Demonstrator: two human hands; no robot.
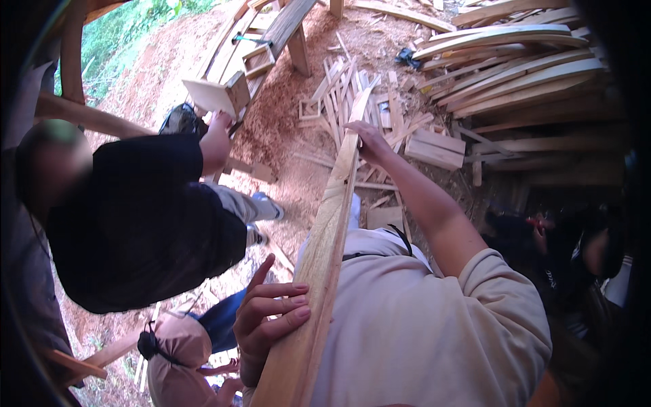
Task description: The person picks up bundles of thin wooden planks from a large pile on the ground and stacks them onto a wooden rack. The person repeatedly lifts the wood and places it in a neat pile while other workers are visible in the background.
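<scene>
A long, pale wooden plank point(324, 234) runs from the lower edge up past the front of my body, its far end over a heap of offcuts. My right hand point(369, 141) is closed round it near that far end. Close to my body, my left hand point(271, 315) wraps the plank's left side, several fingers lying on its face and one finger raised. Part of the left hand is hidden behind the wood.
Scrap sticks point(339, 95) and a wooden block point(435, 148) lie ahead. Curved boards point(522, 74) are stacked at far right. At left, a person in a dark shirt point(142, 217) reaches to a wooden box point(217, 93) by a bench. Another person point(180, 346) is lower left; others sit in shadow right.
</scene>
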